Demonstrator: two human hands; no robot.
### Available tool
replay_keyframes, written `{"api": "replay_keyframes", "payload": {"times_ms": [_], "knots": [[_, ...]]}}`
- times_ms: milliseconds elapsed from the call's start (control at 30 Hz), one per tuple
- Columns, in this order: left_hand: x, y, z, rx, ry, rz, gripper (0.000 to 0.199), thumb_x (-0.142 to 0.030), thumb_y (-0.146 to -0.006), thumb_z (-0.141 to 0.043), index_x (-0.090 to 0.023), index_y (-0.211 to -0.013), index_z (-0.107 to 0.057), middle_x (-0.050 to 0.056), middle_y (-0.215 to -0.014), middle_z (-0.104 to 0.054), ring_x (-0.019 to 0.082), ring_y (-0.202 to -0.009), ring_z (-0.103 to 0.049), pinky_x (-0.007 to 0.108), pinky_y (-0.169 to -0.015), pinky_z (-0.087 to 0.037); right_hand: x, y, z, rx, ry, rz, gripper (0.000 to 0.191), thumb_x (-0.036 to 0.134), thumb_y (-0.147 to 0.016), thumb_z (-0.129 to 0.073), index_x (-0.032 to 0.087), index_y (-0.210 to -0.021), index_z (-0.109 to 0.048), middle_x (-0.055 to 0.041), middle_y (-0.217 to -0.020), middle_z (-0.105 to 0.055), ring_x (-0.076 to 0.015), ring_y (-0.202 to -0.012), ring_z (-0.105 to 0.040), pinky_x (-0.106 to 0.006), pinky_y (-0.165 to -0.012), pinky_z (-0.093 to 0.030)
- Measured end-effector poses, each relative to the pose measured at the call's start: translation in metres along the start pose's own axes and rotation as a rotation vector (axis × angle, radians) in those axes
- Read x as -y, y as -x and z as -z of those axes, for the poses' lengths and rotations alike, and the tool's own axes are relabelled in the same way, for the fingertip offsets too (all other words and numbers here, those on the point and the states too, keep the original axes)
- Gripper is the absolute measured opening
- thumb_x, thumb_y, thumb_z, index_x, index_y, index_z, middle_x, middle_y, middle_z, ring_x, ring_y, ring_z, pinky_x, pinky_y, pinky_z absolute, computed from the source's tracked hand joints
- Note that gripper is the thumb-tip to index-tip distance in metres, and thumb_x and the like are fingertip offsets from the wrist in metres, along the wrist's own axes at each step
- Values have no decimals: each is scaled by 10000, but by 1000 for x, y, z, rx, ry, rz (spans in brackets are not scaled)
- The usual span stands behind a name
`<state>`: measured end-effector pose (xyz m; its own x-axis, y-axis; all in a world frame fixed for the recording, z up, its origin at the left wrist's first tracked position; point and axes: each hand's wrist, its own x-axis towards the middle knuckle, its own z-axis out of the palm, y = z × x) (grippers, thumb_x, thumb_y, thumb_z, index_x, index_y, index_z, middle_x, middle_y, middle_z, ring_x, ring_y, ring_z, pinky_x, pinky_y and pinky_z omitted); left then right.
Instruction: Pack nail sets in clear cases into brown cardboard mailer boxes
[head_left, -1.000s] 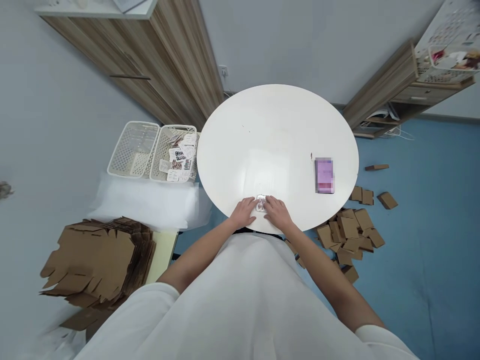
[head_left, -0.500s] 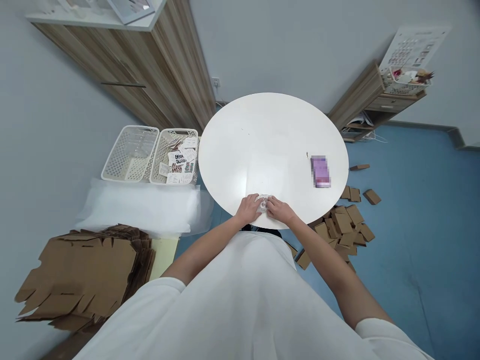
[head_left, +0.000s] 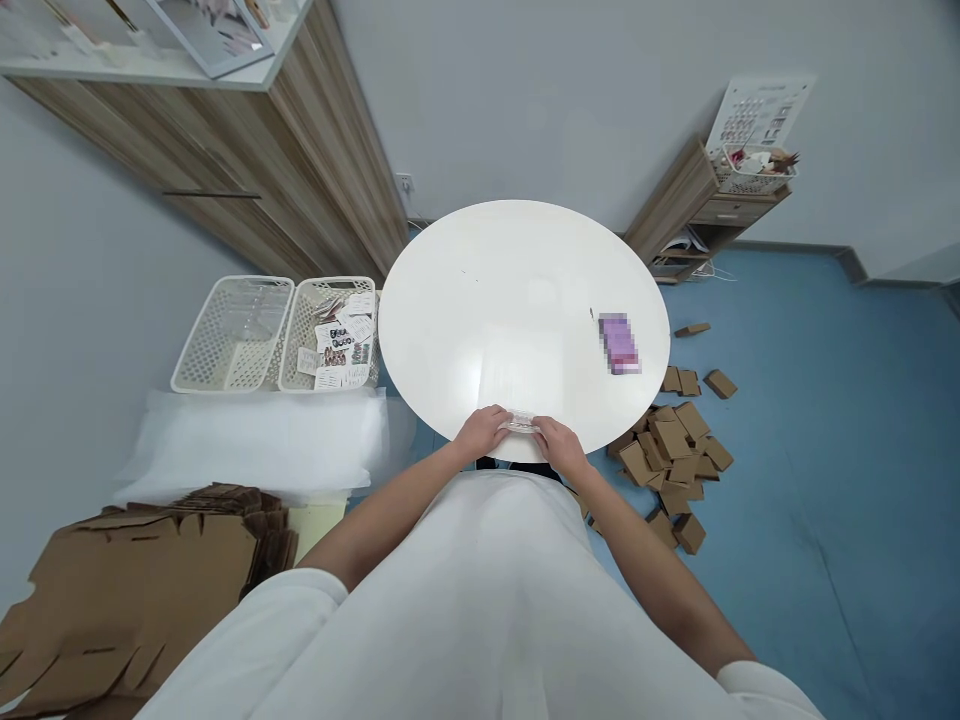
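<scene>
A small clear plastic case is held between my two hands at the near edge of the white oval table. My left hand grips its left end, fingers on top and thumb at the near side. On the right end, my right hand is closed in the same way. Pale marks show through the plastic, but what lies inside is too small to make out. To the right on the tabletop lies a purple, pixelated rectangular object, apart from both hands.
Left of the table stand a white basket holding clear plastic pieces and another with printed cards. Bubble-wrap-like sheets and a stack of flattened cardboard lie nearer. Small brown boxes are heaped on the floor at right.
My hands have moved slightly apart to the ends of the clear case, which now appears tilted and seen more edge-on. The whole view has shifted a little with my head.
</scene>
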<state>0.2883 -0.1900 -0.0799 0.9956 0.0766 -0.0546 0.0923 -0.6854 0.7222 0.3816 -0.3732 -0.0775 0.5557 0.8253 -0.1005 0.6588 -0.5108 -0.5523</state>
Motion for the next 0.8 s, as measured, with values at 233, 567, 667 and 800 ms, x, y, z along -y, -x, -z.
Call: {"api": "replay_keyframes", "payload": {"times_ms": [233, 567, 667, 800], "knots": [[-1, -12, 11, 39, 51, 115, 269, -310, -797, -478, -225, -1033, -574, 36, -969, -631, 188, -851, -590, 317, -782, -447, -2, -13, 16, -24, -241, -155, 254, 258, -812, -417, 250, -1020, -561, -33, -966, -639, -193, -870, -594, -354, -767, -460], [2, -30, 28, 114, 114, 196, 258, -332, -789, -468, -230, -970, -620, 26, -985, -649, 199, -900, -587, 295, -782, -446, -2, -41, 31, 18, -466, -357, 157, 266, -737, -496, 226, -847, -601, -22, -863, -649, -162, -812, -591, -306, -727, -454], [8, -37, 29, 179, 112, 243, 259, -327, -787, -468, -220, -962, -627, 25, -987, -649, 194, -905, -579, 285, -794, -437, -5, -49, 31, 85, -464, -375, 153, 261, -729, -494, 218, -824, -606, -17, -826, -643, -154, -783, -583, -287, -697, -443], [16, -48, 28, 261, 118, 380, 267, -282, -796, -453, -190, -983, -620, 18, -982, -649, 163, -880, -575, 251, -788, -430, -12, -60, 29, 128, -489, -449, 180, 251, -733, -471, 214, -838, -613, -16, -874, -635, -138, -766, -575, -269, -689, -429]]}}
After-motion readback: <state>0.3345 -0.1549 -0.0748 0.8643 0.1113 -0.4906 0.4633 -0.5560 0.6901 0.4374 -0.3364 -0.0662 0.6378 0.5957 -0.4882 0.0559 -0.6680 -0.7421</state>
